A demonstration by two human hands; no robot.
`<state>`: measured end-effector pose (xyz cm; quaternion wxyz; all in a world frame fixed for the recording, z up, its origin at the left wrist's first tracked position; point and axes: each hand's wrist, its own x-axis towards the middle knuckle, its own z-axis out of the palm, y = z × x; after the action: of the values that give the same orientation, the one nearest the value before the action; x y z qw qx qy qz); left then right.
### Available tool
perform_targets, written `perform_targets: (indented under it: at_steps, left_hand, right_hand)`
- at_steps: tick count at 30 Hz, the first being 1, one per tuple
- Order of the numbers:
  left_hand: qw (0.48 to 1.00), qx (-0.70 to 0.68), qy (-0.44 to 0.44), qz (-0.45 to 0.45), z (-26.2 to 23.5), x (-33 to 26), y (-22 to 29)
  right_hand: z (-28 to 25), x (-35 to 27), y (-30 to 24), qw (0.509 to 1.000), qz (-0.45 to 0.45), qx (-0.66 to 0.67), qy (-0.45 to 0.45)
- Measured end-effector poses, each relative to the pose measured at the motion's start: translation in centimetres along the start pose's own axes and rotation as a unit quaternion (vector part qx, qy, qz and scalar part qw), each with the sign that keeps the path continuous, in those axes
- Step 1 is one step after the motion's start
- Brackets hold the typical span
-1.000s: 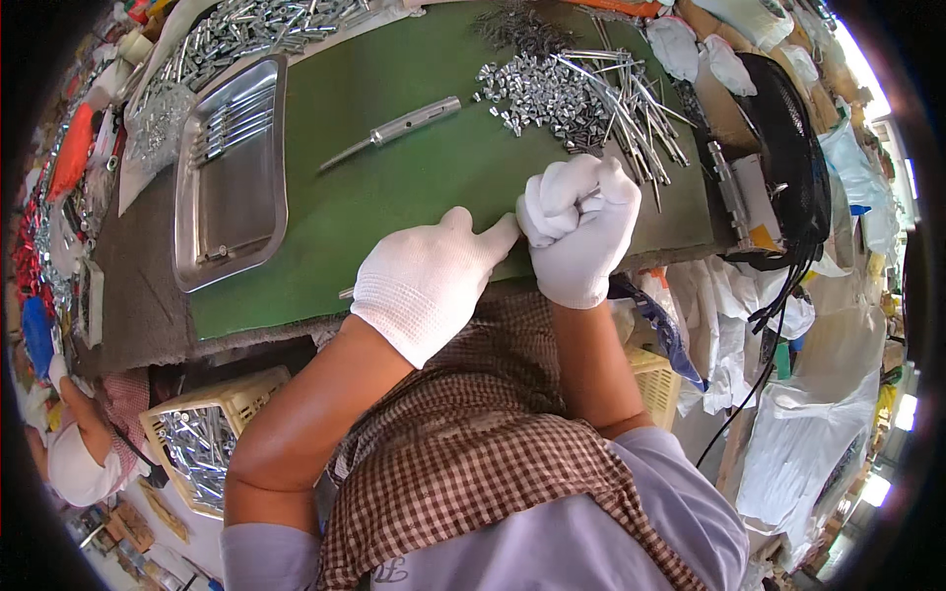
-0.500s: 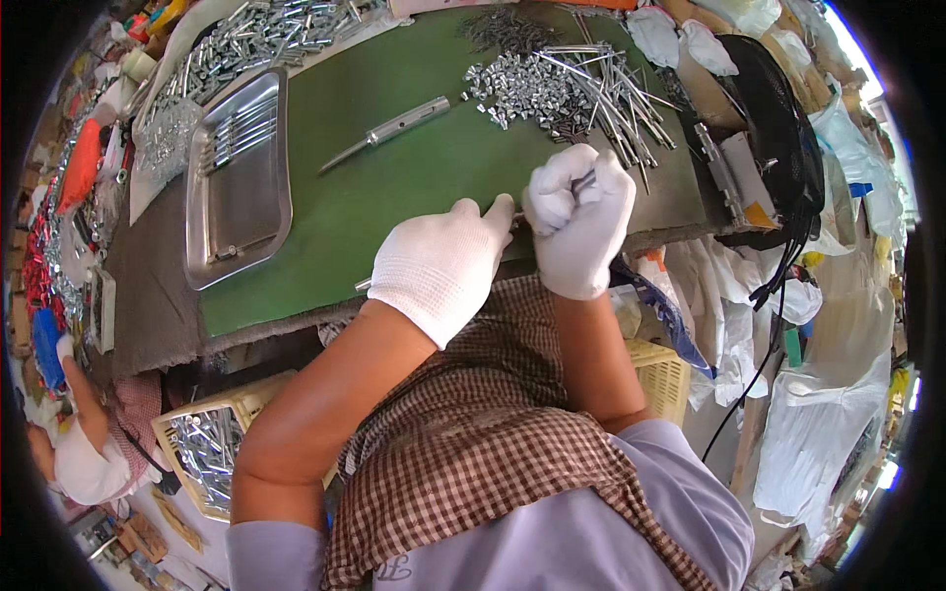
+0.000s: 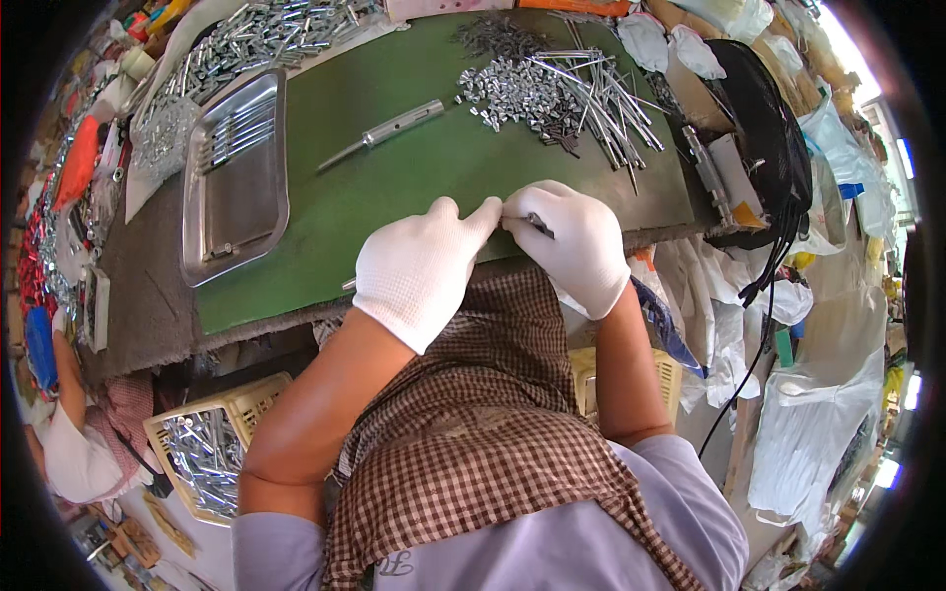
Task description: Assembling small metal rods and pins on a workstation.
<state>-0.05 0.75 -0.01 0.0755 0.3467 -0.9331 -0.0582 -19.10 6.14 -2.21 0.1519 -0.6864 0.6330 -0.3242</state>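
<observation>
My left hand (image 3: 419,261), in a white knitted glove, is closed round a thin metal rod (image 3: 349,284), whose end sticks out by the wrist. My right hand (image 3: 572,241), gloved likewise, pinches at the rod's other end, fingertips meeting those of the left. A small dark-and-silver piece (image 3: 539,225) shows between its curled fingers; its exact kind is hidden. Beyond the hands, a pointed metal tool with a cylindrical handle (image 3: 402,124) lies on the green mat (image 3: 345,227). Small silver sleeves (image 3: 507,89), dark pins (image 3: 562,126) and long thin rods (image 3: 611,108) are heaped at the far right.
At the left stands a metal tray (image 3: 279,212) with several rods in it. Metal cylinders (image 3: 281,39) are piled beyond it. A yellow basket of metal parts (image 3: 153,426) sits below the table edge. A black mesh bag (image 3: 764,138) is at the right; another person (image 3: 84,458) is at lower left.
My right hand has come left and down and turned over, from a raised fist to meeting the left fingertips. My left hand has shifted slightly left, still holding the rod.
</observation>
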Motion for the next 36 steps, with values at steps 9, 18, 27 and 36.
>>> perform_targets:
  at_steps: [9, 18, 27, 36]
  left_hand:
    - [1.000, -0.004, 0.000, 0.000, 0.5, -0.2, -0.6]
    - [1.000, -0.009, -0.002, 0.007, 0.4, 0.0, -0.7]
    - [0.999, -0.016, -0.032, -0.001, 0.2, 0.1, -0.7]
    - [0.999, 0.016, -0.026, 0.025, 0.3, 0.5, -1.0]
  right_hand:
    - [-1.1, 1.9, 0.5, 0.998, 0.007, 0.041, -0.047]
    - [1.6, 3.3, -1.6, 0.723, 0.137, 0.666, 0.120]
    - [3.1, 3.9, -1.3, 0.685, 0.063, 0.715, 0.124]
    - [3.6, 3.6, -1.7, 0.756, 0.103, 0.633, 0.130]
